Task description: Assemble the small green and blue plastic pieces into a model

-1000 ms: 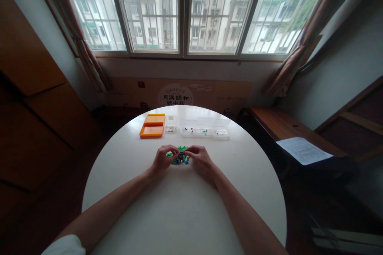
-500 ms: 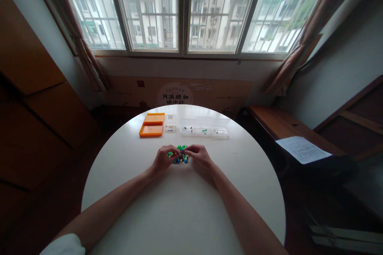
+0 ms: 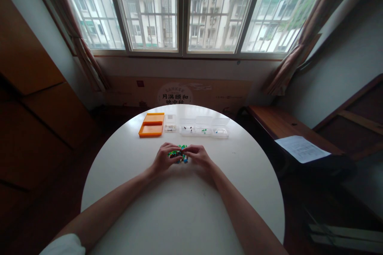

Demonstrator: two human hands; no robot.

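A small pile of blue, green and other building bricks [image 3: 184, 160] lies on the white round table, between and partly under my hands. My left hand [image 3: 164, 157] is on the pile's left side, thumb and fingers parted, with bricks showing in the gap. Its index fingertip comes close to my right fingertips; I cannot tell if they touch. My right hand [image 3: 198, 154] pinches a small dark brick piece [image 3: 182, 151] over the pile. The fingertips hide most of that piece, so its exact shape is unclear.
Behind the pile stand an open orange case [image 3: 151, 130], a small clear box [image 3: 170, 128] with tiny pieces, and a row of open clear boxes [image 3: 204, 132] holding dark, green and blue bits. A paper sheet [image 3: 301, 149] lies on the wooden bench [image 3: 269, 121] at the right.
My left thumb has dropped away from the left fingers, parting them, where they pinched together at the dark piece before. My right hand stays nearly in place.
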